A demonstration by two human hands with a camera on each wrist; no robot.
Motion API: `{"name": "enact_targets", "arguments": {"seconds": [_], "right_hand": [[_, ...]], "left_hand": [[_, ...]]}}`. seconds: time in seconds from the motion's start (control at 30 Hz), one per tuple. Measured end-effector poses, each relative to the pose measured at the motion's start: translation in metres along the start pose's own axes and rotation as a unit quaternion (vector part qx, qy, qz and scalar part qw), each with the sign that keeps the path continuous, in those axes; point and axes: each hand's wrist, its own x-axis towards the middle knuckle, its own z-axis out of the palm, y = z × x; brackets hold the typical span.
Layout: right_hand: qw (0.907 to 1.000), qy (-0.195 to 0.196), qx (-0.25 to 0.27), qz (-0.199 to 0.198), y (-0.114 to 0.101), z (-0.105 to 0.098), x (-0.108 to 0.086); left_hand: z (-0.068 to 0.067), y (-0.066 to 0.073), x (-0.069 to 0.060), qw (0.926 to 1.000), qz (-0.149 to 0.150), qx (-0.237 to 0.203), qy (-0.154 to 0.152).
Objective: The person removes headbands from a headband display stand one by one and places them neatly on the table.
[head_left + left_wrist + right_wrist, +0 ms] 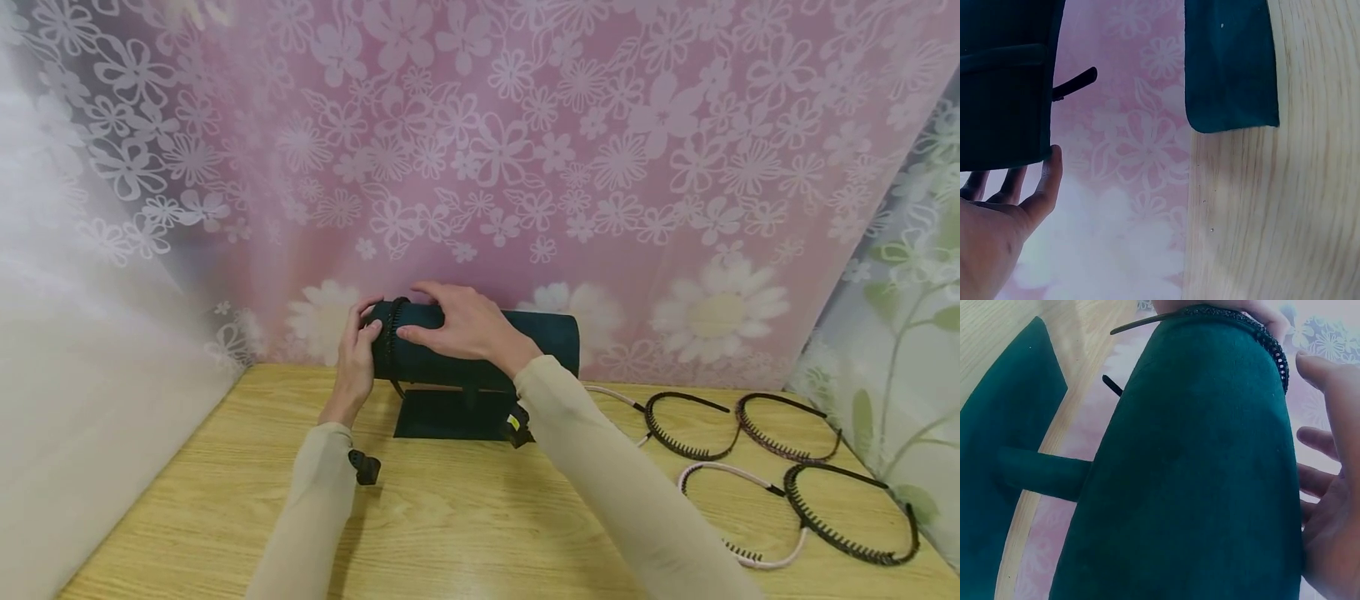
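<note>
A dark green cylindrical display stand (517, 346) lies crosswise on its post and flat base (442, 414). A black toothed headband (391, 333) goes over its left end, with its tips pointing down behind; one thin tip (1075, 83) sticks out in the left wrist view. My left hand (355, 358) holds the cylinder's left end beside the headband, thumb in front and fingers around the far side. My right hand (472, 321) lies over the top of the cylinder, fingers spread and thumb straight towards the headband. In the right wrist view, its thumb is just apart from the headband (1275, 353).
Several headbands lie at the right of the wooden table (225, 500): black ones (832, 546), a brown one (765, 442) and pink ones (787, 562). One pink headband (611, 393) is partly behind my right sleeve. A floral curtain (525, 167) hangs close behind the stand.
</note>
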Motion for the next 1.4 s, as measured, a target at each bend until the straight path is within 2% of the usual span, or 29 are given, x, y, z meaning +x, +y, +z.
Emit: {"name": "enact_targets", "arguments": {"seconds": [0.37, 0.5, 0.67, 0.87, 1.1, 1.4], "right_hand": [[0.9952, -0.005, -0.096, 0.020, -0.007, 0.009, 0.006], [0.9902, 0.010, -0.138, 0.017, -0.008, 0.014, 0.006], [0.9857, 0.021, -0.167, 0.013, -0.012, 0.018, 0.005], [0.9755, 0.030, -0.218, 0.002, -0.013, 0.022, 0.004], [0.9780, 0.036, -0.205, -0.001, -0.012, 0.021, -0.001], [0.9857, 0.005, -0.168, -0.007, -0.008, 0.017, -0.005]], "left_hand": [[-0.004, -0.002, 0.005, 0.9997, 0.011, -0.016, -0.013], [-0.003, -0.002, 0.006, 0.9996, 0.009, -0.024, -0.013], [-0.003, -0.002, 0.005, 0.9994, 0.006, -0.034, -0.008], [-0.003, -0.002, 0.004, 0.9993, 0.003, -0.037, -0.007], [0.000, -0.003, 0.002, 0.9987, 0.008, -0.049, -0.007], [0.002, -0.004, 0.000, 0.9994, 0.009, -0.033, 0.002]]}}
